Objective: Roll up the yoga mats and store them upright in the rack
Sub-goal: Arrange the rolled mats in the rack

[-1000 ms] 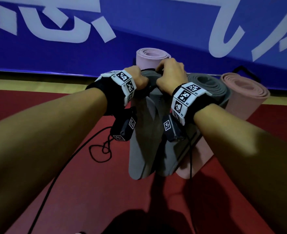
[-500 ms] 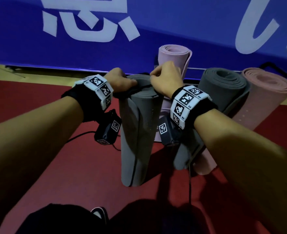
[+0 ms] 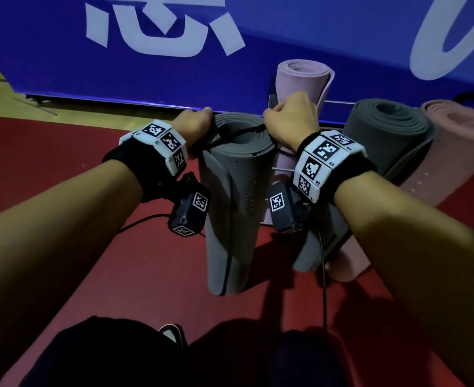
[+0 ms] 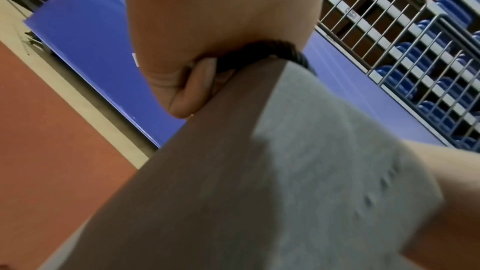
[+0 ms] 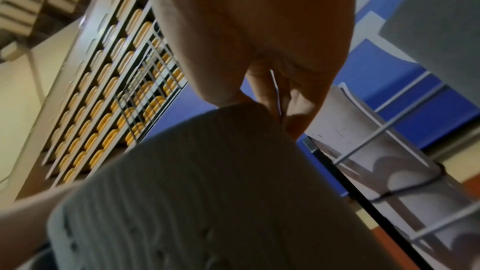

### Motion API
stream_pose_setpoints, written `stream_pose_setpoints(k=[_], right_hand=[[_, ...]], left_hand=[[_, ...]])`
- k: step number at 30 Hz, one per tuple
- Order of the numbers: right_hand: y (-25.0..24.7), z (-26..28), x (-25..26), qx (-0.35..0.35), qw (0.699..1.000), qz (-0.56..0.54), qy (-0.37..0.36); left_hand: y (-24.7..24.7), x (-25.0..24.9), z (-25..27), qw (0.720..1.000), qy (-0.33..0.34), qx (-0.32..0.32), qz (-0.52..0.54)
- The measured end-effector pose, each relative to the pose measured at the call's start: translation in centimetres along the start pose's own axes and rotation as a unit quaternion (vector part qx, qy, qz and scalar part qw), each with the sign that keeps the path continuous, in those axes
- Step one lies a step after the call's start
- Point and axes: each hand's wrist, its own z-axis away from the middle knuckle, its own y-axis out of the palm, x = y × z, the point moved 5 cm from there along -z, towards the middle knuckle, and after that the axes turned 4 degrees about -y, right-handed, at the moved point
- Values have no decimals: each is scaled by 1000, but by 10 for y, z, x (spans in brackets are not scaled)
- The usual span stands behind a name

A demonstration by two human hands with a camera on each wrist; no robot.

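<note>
the grey rolled mat point(image 3: 231, 208) stands upright on the red floor point(image 3: 135, 275), just in front of the wire rack point(image 3: 339, 103). a black strap point(image 3: 244, 132) crosses its open top end. the left hand point(image 3: 195, 125) has its fingers curled round the strap at the mat's left rim; the left wrist view shows the strap running under the closed fingers point(image 4: 200, 77). the right hand point(image 3: 291, 118) holds its fingers closed at the right rim; whether they pinch the strap or the mat's edge cannot be told, as the right wrist view is blurred and dim. the mat's foot is plain, but the rack's base is hidden behind the arms. a lilac mat point(image 3: 300, 79) stands in the rack behind; a dark grey mat point(image 3: 386, 129) and a pink mat point(image 3: 459, 141) lean to the right, the pink one cut off by the frame edge. behind is a blue banner point(image 3: 300, 32) with white characters, only partly in view. a cable point(image 3: 146, 219) lies on the floor.
</note>
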Motion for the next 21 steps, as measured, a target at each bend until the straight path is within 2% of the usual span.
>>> stream_pose_setpoints(k=[3,5,8,10,14,21], right_hand=[[4,4,-5,17,999,-33,14],[6,8,-7,-4,998,-62,7],[6,12,-9,-37,994,-104,16],[3,13,-7,-52,992,-114,11],[-1,16,0,-32,995,-91,-18],[5,20,-14,-52,985,-148,70]], left_hand=[[-6,11,1,998,-13,-12,66],[-6,16,2,993,-7,10,116],[-9,23,3,989,-6,-16,148],[-9,29,-4,989,4,-54,139],[-8,32,-16,987,24,-85,134],[-13,27,39,980,27,-149,131]])
